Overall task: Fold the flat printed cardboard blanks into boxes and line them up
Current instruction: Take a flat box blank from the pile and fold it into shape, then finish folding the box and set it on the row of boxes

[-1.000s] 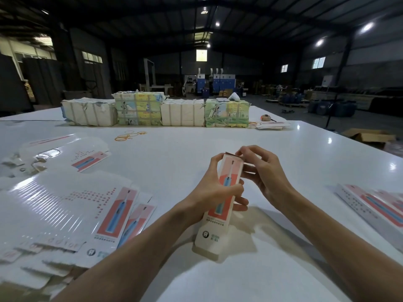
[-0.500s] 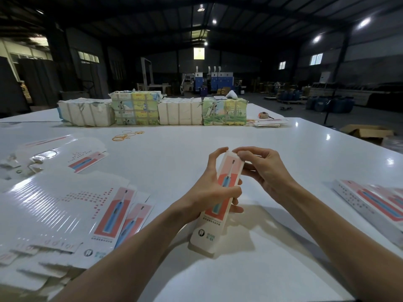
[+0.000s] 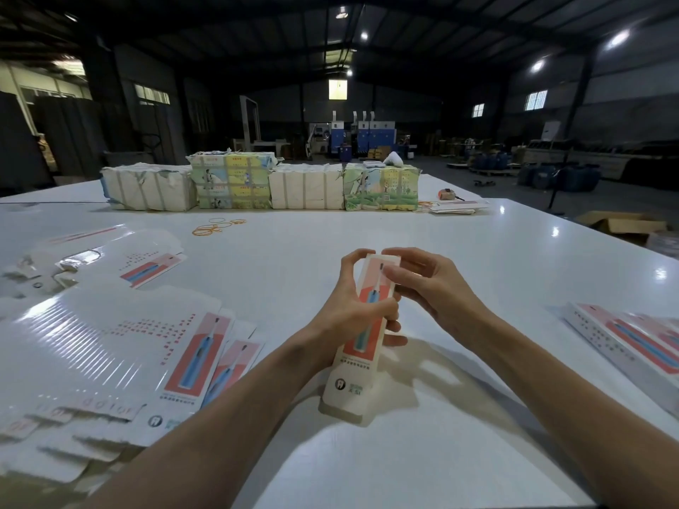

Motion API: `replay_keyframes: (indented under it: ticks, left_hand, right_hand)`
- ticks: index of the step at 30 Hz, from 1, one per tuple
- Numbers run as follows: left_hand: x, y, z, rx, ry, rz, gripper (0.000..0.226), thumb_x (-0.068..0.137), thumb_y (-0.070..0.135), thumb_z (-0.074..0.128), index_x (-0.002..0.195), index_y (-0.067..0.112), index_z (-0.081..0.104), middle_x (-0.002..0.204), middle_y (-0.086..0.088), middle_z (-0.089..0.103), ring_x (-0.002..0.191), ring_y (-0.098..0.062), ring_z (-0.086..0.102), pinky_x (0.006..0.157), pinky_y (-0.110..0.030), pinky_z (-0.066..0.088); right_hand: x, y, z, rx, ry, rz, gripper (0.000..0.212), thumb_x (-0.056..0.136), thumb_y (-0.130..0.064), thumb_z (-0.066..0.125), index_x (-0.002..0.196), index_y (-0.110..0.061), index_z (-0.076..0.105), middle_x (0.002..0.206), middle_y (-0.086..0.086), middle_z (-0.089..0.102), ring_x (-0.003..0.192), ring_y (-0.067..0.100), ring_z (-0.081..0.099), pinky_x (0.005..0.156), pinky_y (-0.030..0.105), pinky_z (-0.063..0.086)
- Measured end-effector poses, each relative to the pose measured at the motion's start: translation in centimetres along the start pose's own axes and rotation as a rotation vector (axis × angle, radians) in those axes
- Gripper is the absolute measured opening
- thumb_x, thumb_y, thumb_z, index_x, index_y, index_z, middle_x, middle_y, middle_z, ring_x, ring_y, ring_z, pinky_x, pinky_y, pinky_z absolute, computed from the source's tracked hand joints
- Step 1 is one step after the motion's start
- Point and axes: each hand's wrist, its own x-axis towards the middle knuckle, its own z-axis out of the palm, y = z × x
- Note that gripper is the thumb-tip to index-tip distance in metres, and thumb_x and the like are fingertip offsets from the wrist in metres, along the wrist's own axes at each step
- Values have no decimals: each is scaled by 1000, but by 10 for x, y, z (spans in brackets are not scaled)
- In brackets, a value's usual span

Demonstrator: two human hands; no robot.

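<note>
Box (image 3: pixel 352 391) tilted over the table (image 3: pixel 441 233) toward its near edge: left hand (image 3: pixel 352 314) grips its middle, right hand (image 3: pixel 437 288) pinches the top end; I'd keep the body square and press that end shut flush.

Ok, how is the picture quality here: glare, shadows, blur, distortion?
Head view: ceiling lamps leave glare spots on the glossy table and streaks on the flat blanks; the box held in left hand and right hand is sharp, casting a soft shadow rightward; the hall behind is dim; the wide lens bows the table edges; the lower-left corner is smeared.
</note>
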Motion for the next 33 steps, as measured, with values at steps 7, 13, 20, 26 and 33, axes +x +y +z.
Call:
replay_keyframes:
  ticks: [7, 13, 20, 26, 33]
  left_hand:
    - [0, -3, 3, -27, 3, 11, 87, 88, 5, 79, 134, 57, 27, 116, -12, 65, 79, -27, 78, 67, -37, 64]
    - [1, -8, 4, -149, -11, 16, 85, 80, 18, 85, 130, 62, 33, 115, -16, 67, 79, -31, 77, 68, -39, 64]
    - [3, 0, 8, -453, 155, 11, 55, 101, 40, 64, 145, 41, 31, 119, -21, 64, 93, -32, 73, 92, -55, 61]
    - [-2, 12, 5, -693, 139, -26, 68, 103, 48, 54, 161, 31, 24, 156, -25, 41, 134, -47, 55, 111, -67, 44]
    - [-1, -1, 9, -119, 23, -18, 49, 106, 46, 53, 152, 46, 34, 126, 1, 70, 110, -22, 72, 94, -37, 60]
  right_hand:
    - [-3, 3, 5, -228, 119, -154, 21, 97, -24, 74, 114, -13, 79, 105, -1, 80, 98, 23, 78, 83, 37, 66]
    - [-6, 7, 4, -255, 124, -168, 19, 100, -23, 70, 116, -17, 77, 106, -3, 80, 100, 20, 78, 83, 32, 64]
    - [-6, 20, 14, -686, 123, -285, 30, 105, -35, 58, 135, -33, 56, 131, -4, 50, 116, 5, 58, 92, 20, 57]
    - [-15, 18, 24, -1085, -104, -228, 72, 94, -75, 50, 150, -29, 45, 123, -6, 47, 115, 11, 45, 92, 26, 49]
    - [-19, -4, -24, -1292, 68, -152, 53, 100, -42, 65, 148, -23, 51, 135, 6, 56, 109, 13, 46, 87, 25, 51]
